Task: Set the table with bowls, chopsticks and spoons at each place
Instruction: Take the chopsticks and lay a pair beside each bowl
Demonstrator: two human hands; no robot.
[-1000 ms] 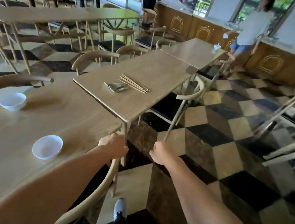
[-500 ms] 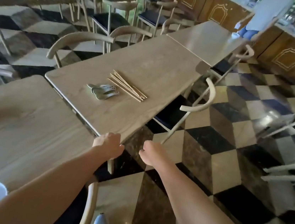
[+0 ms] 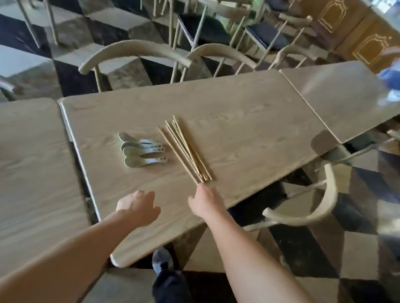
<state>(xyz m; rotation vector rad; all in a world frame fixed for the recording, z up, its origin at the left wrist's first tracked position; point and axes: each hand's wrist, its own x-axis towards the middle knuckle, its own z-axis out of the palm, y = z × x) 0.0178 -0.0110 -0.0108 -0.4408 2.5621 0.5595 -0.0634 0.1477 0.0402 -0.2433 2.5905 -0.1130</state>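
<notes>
Reaching over the wooden table's (image 3: 248,117) near corner, the left hand (image 3: 138,206) hovers with fingers loosely spread, holding nothing, while the right hand (image 3: 204,201) stretches straight fingers to the near tips of the chopsticks (image 3: 186,151); contact cannot be told. The chopsticks lie bundled by the right long edge, their long axis slanting from that edge toward the far left. Just left, four spoons (image 3: 142,150) lie side by side, bowls toward the short left edge, handle marks unreadable.
</notes>
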